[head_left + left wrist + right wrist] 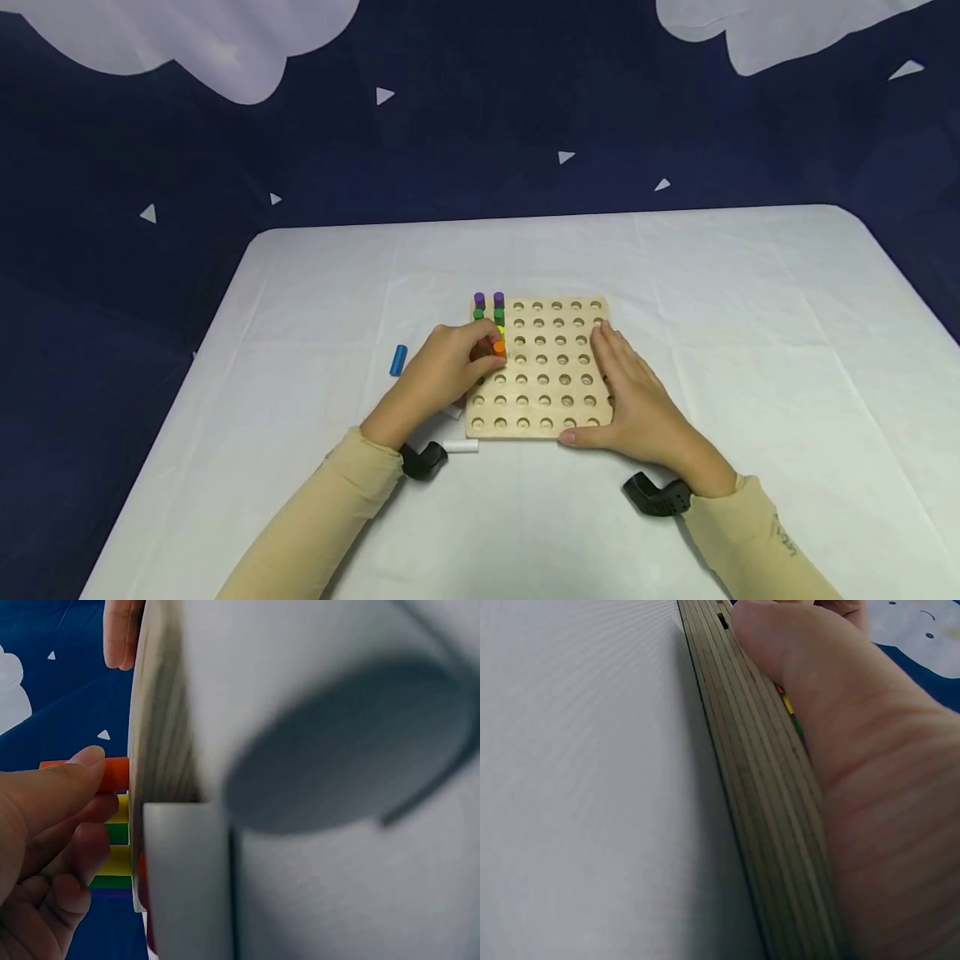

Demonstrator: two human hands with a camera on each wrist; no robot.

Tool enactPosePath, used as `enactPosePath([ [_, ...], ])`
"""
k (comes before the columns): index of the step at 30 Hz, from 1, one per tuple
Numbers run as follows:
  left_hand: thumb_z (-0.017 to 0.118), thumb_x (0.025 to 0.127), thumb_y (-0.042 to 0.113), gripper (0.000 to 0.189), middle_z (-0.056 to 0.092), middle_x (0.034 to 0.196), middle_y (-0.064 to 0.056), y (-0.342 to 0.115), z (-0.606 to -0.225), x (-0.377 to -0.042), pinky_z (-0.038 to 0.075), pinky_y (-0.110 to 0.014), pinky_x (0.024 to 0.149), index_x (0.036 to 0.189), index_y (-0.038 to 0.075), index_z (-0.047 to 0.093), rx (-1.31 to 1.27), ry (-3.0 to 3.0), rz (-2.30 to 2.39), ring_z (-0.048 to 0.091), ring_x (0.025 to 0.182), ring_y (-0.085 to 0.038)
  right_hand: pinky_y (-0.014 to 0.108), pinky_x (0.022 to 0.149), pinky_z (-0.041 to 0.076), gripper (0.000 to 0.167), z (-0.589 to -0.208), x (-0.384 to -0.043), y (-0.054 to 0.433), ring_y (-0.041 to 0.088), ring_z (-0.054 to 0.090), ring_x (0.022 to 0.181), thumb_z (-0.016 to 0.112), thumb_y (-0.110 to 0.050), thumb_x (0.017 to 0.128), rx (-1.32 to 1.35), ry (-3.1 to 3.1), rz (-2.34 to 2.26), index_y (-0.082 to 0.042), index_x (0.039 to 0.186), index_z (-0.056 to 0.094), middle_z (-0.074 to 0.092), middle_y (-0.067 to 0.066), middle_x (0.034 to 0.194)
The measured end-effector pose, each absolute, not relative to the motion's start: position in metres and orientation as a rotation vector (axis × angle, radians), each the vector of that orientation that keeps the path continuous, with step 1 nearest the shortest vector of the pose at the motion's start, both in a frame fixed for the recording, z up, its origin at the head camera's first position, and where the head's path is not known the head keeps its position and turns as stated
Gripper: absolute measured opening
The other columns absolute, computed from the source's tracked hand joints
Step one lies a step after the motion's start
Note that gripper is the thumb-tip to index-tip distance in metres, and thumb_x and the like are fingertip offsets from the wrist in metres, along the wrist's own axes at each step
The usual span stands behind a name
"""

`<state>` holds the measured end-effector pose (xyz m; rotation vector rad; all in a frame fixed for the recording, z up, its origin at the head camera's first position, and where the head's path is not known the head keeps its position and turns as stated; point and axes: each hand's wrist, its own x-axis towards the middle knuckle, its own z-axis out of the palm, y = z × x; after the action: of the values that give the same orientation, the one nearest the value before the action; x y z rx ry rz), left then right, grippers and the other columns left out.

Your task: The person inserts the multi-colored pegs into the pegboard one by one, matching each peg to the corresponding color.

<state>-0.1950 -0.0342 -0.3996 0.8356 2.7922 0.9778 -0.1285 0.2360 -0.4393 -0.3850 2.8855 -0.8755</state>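
Note:
A square wooden pegboard with rows of round holes lies on the table. My left hand pinches an orange peg between thumb and fingers over the board's second column. In the left wrist view the orange peg stands against the board's face. Behind it are a yellow peg, green pegs and purple pegs, upright in the two leftmost columns. Part of the left column is hidden by my left hand. My right hand rests along the board's right side, fingers straight, thumb at the front edge.
A blue peg lies loose on the white table left of the board. One white peg lies by the front left corner; another white piece is partly under my left hand. A dark blue backdrop hangs behind the table.

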Motion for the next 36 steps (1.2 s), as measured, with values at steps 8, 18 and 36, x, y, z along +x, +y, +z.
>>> enactPosePath([
  [8,0.073,0.091,0.019,0.013,0.070,0.091,0.003,-0.031,-0.403,-0.194,0.053,-0.027,0.075,0.103,0.015,0.068,0.867,2.815,0.857,0.062,0.081,-0.008,0.059,0.121,0.010,0.143,-0.440,-0.130,0.238,0.033,-0.001,0.155,0.079,-0.076,0.060,-0.400,2.891,-0.862,-0.017,0.160,-0.004,-0.008,0.004,0.168],
  [18,0.070,0.092,0.017,0.031,0.073,0.101,0.002,-0.039,-0.400,-0.191,0.052,-0.026,0.069,0.123,0.013,0.066,0.777,2.771,0.917,0.061,0.079,-0.008,0.062,0.119,0.011,0.143,-0.442,-0.125,0.245,0.033,-0.002,0.155,0.080,-0.074,0.060,-0.386,2.891,-0.873,-0.016,0.160,-0.004,-0.008,0.004,0.168],
  [36,0.076,0.085,0.034,0.040,0.056,0.086,0.000,-0.064,-0.405,-0.182,0.041,-0.029,0.067,0.114,0.008,0.070,0.645,2.817,0.740,0.049,0.077,-0.015,0.063,0.119,0.011,0.141,-0.438,-0.124,0.252,0.033,-0.001,0.155,0.082,-0.070,0.062,-0.394,2.903,-0.886,-0.017,0.160,-0.004,-0.008,0.003,0.168],
])
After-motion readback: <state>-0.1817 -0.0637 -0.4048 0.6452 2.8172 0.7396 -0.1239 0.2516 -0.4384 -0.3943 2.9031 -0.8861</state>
